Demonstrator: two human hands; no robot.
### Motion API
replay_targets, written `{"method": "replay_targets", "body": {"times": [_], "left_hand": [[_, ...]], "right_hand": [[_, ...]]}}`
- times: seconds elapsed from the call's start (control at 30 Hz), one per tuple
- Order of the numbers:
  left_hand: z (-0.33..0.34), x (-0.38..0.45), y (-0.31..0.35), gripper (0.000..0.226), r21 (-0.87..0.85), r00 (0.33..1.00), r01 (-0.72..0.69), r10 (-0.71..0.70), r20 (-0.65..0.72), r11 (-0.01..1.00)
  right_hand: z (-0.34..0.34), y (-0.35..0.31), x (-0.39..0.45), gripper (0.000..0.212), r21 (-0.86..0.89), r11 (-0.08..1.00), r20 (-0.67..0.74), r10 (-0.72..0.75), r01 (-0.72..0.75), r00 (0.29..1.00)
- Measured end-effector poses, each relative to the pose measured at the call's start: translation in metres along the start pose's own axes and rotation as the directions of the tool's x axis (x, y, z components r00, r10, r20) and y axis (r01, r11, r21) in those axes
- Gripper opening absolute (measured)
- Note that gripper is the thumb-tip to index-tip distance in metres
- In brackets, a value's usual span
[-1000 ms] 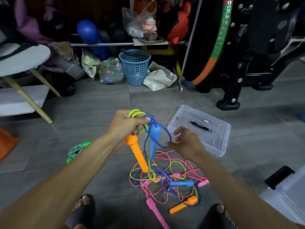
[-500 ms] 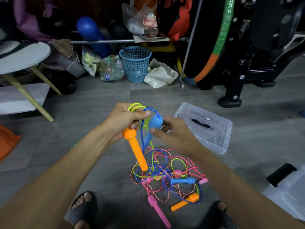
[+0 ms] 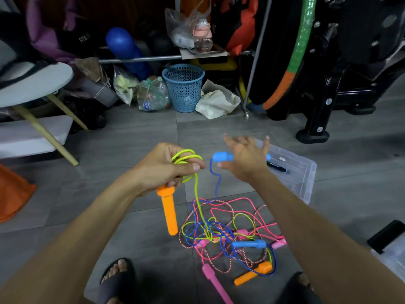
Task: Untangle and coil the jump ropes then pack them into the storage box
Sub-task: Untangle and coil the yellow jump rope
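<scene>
My left hand (image 3: 162,170) grips a few coils of yellow-green rope (image 3: 184,157). That rope's orange handle (image 3: 169,212) hangs below my fist. My right hand (image 3: 245,159) is raised to the right with its fingers spread straight and blurred. A blue handle (image 3: 221,156) lies across its palm side, and its blue cord (image 3: 215,181) drops to the tangle of ropes (image 3: 230,233) on the floor. In the tangle lie another blue handle (image 3: 248,244), an orange handle (image 3: 254,274) and a pink handle (image 3: 214,281). A clear plastic storage box (image 3: 306,174) sits just beyond my right hand.
My sandalled feet (image 3: 116,279) stand on either side of the tangle. A blue mesh basket (image 3: 183,86), bags and a white cloth line the back. Black exercise equipment (image 3: 324,95) stands at the right, a stool (image 3: 32,82) at the left, and another clear container (image 3: 392,251) at the lower right.
My right hand has carried the blue handle up and to the right, away from the left hand, and spread its fingers. The blue cord now hangs apart from the yellow-green coils.
</scene>
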State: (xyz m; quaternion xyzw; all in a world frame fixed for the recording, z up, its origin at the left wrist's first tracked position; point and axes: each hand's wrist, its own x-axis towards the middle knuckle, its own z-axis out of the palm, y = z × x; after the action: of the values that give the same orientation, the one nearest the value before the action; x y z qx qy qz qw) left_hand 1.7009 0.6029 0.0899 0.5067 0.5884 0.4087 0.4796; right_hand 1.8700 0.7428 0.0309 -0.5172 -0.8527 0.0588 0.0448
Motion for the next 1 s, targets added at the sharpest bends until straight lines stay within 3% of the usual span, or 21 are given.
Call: {"method": "replay_targets", "body": {"times": [0.03, 0.07, 0.1, 0.17, 0.2, 0.23, 0.3, 0.33, 0.43, 0.5, 0.57, 0.73, 0.93, 1.0], "left_hand": [[0.000, 0.000, -0.001, 0.010, -0.002, 1.000, 0.000, 0.000, 0.018, 1.000], [-0.001, 0.000, -0.003, 0.011, -0.007, 1.000, 0.001, -0.001, 0.023, 1.000], [-0.002, 0.002, -0.004, 0.012, -0.018, 1.000, -0.001, 0.001, 0.019, 1.000], [-0.004, 0.005, -0.007, 0.015, -0.057, 1.000, -0.020, 0.020, 0.001, 0.998], [-0.005, 0.007, -0.008, 0.016, -0.082, 0.999, -0.034, 0.033, -0.014, 0.996], [-0.005, 0.008, -0.008, 0.017, -0.111, 0.998, -0.046, 0.043, -0.036, 0.993], [-0.008, 0.009, -0.008, 0.018, -0.169, 0.995, -0.065, 0.050, -0.091, 0.983], [-0.010, 0.009, -0.009, 0.019, -0.197, 0.993, -0.067, 0.045, -0.113, 0.978], [-0.014, 0.009, -0.012, 0.019, -0.259, 0.993, 0.006, -0.037, -0.114, 0.966], [-0.014, 0.005, -0.016, 0.017, -0.185, 0.992, 0.083, -0.099, -0.076, 0.979], [-0.012, 0.002, -0.021, 0.014, -0.057, 0.992, 0.117, -0.119, -0.031, 0.992], [-0.009, 0.001, -0.032, 0.014, -0.005, 0.986, 0.166, -0.166, 0.004, 0.986], [0.011, -0.005, -0.023, 0.023, -0.408, 0.958, 0.266, -0.194, 0.209, 0.873], [0.014, -0.005, -0.019, 0.027, -0.518, 0.964, 0.249, -0.160, 0.211, 0.818]], "right_hand": [[0.009, -0.007, 0.003, 0.070, 0.040, 0.998, 0.025, -0.058, 0.057, 0.998], [0.014, -0.014, 0.005, 0.062, 0.203, 0.974, 0.049, -0.109, 0.097, 0.993], [0.014, -0.023, 0.001, 0.047, 0.462, 0.881, 0.085, -0.153, 0.097, 0.985], [0.010, -0.042, -0.014, 0.033, 0.865, 0.496, 0.225, -0.246, -0.077, 0.943], [0.008, -0.050, -0.021, 0.034, 0.917, 0.355, 0.297, -0.302, -0.182, 0.906], [0.006, -0.055, -0.027, 0.035, 0.915, 0.307, 0.366, -0.358, -0.262, 0.859], [0.006, -0.055, -0.037, 0.035, 0.878, 0.368, 0.453, -0.426, -0.307, 0.783], [0.007, -0.048, -0.040, 0.029, 0.857, 0.431, 0.464, -0.410, -0.281, 0.786], [0.013, -0.010, -0.040, 0.013, 0.727, 0.678, 0.407, -0.298, -0.109, 0.864], [0.012, 0.010, -0.045, 0.012, 0.671, 0.740, 0.346, -0.258, -0.045, 0.902], [0.001, 0.018, -0.051, 0.018, 0.735, 0.676, 0.257, -0.223, -0.041, 0.940], [-0.065, 0.010, -0.057, 0.020, 0.964, 0.265, 0.045, -0.230, 0.018, 0.972], [-0.038, 0.027, -0.049, 0.005, 0.929, 0.365, 0.039, 0.066, -0.061, 0.997], [-0.025, 0.029, -0.045, 0.016, 0.891, 0.453, 0.010, 0.075, -0.043, 0.997]]}}
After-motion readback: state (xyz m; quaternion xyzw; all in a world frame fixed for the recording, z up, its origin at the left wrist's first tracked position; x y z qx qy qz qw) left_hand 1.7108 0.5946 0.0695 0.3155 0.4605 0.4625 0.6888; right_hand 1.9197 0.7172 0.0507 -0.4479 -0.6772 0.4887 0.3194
